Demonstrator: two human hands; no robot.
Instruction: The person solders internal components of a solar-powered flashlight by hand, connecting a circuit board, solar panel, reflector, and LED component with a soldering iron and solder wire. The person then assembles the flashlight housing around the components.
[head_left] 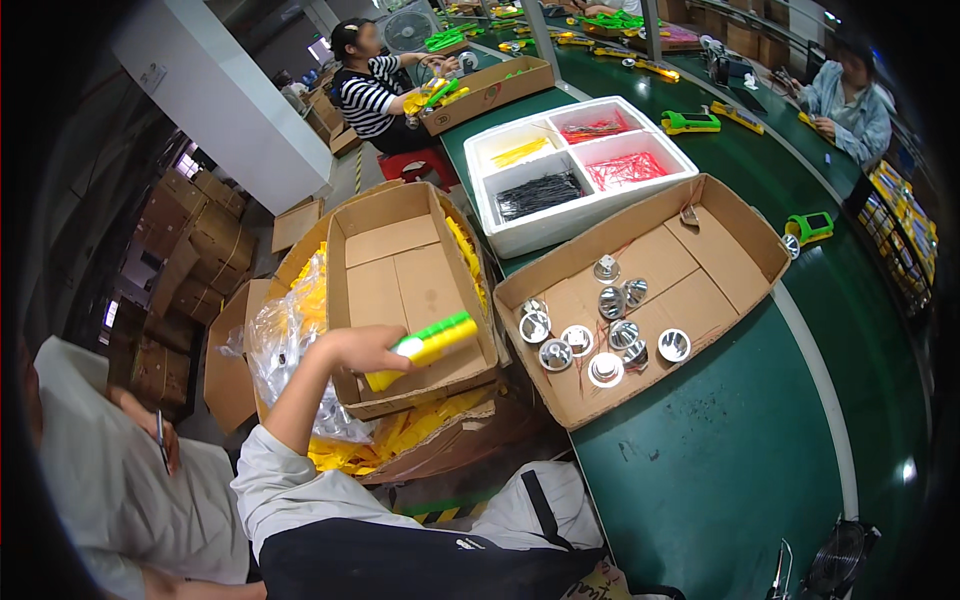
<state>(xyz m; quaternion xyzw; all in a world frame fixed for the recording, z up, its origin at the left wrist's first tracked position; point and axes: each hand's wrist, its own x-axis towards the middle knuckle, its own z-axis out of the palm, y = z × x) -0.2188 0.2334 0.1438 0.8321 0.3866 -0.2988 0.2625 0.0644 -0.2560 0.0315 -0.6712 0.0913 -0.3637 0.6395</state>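
Note:
My left hand (pixel 365 350) is closed around a yellow and green flashlight housing (pixel 445 340), which it holds tilted over a shallow cardboard box (pixel 385 225). The box's bottom is mostly bare, and a yellow part just under my fingers is partly hidden. My right hand is out of view. To the right, a second cardboard tray (pixel 735 235) lies on the green bench with several silver reflector cups (pixel 623 333) and thin red wires in it. Beneath the first box, a larger carton holds yellow plastic parts (pixel 430 425) and a clear plastic bag (pixel 290 350).
A white foam box (pixel 515 235) with compartments of black, red and yellow wires stands behind the tray. Flashlights (pixel 690 122) lie along the green line. One co-worker (pixel 375 95) sits far left, another (pixel 845 110) far right. A person with a pen (pixel 160 440) is beside me.

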